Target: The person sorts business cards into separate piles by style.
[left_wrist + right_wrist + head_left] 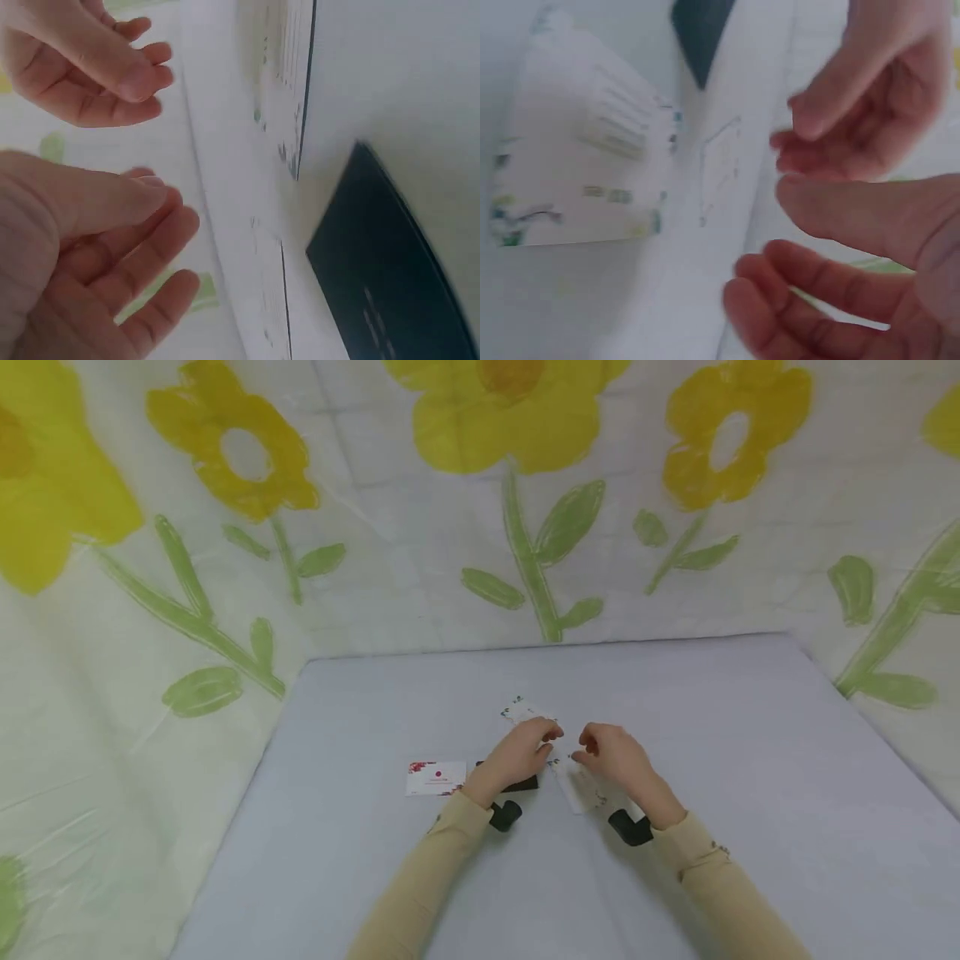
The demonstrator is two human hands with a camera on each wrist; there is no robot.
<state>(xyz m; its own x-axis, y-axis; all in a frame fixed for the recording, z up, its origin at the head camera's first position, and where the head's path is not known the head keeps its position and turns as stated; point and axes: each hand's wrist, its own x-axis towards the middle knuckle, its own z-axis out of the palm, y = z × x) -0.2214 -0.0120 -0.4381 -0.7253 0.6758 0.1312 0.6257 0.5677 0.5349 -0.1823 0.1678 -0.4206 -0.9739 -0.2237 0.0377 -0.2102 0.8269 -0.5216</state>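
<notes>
1. A long, thin white paper strip (572,781) with small printed marks lay flat on the table, between the two hands and partly under them; its far end (520,710) showed beyond the left hand.
2. The left hand (520,753) hovered over the strip, its fingers loosely bent and slightly apart. In the left wrist view the fingers (142,255) were relaxed and held nothing.
3. The right hand (615,757) was just beside the left one, almost touching at the fingertips. Its fingers (795,300) were softly curled and open, with nothing pinched.
4. A dark, flat rectangular card (382,262) with a matte surface lay near the strip, mostly hidden under the left hand in the head view.
5. A small white card (436,777) with red print lay to the left, apart from the hands.
6. The table (750,760) had a smooth, pale grey-blue cover.
7. Both arms wore beige sleeves (435,868), and a black strap (630,828) sat at each wrist.
8. Behind stood a glossy sheet (420,552) printed with yellow flowers and green leaves.
</notes>
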